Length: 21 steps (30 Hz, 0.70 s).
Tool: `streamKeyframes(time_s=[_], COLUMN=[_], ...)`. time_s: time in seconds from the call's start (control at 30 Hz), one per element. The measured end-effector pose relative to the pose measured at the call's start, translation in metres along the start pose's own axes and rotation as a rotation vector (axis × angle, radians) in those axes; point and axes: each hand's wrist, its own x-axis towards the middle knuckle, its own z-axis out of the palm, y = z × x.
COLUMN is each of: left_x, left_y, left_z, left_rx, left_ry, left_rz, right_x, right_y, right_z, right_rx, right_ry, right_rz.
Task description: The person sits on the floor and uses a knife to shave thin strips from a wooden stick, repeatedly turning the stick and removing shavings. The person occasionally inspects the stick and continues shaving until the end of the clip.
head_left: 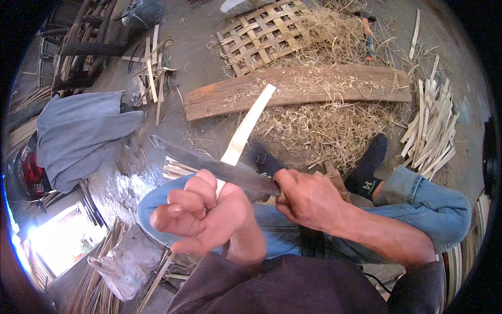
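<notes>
My left hand (209, 212) is closed around the lower end of a pale bamboo strip (249, 125), which slants up and away to the right. In my right hand (314, 201) is the handle end of a large dark-bladed knife (214, 166). The blade reaches leftward across the strip, just beyond my left fingers; whether its edge presses into the strip is hard to tell. The knife's handle is mostly hidden by my right fingers. Both hands are above my lap, over my jeans.
A long wooden board (298, 89) lies ahead among curly shavings (314, 128). Beyond it is a woven bamboo panel (264, 36). Cut strips (431, 125) are piled at the right. A grey cloth (83, 136) hangs at the left, with a plastic bag (128, 261) below.
</notes>
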Motion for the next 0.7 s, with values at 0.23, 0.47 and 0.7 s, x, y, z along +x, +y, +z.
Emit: streamKeyframes(time_s=[0.23,0.47,0.7], left_x=[-0.001,-0.009,-0.008], left_y=[0.007,-0.002,-0.009], left_z=[-0.004,0.009,0.003], left_rx=[-0.030,-0.044,-0.058], left_ry=[0.010,0.066,-0.016], left_rz=[-0.081,-0.078,-0.086], right_x=[-0.002,0.008,0.002], right_y=[-0.005,0.012,0.007], right_z=[-0.008,-0.007,-0.011], right_rx=[-0.102,-0.132,-0.089], right_ry=[-0.002,0.055,-0.012], right_rz=[-0.032,-0.016,0.033])
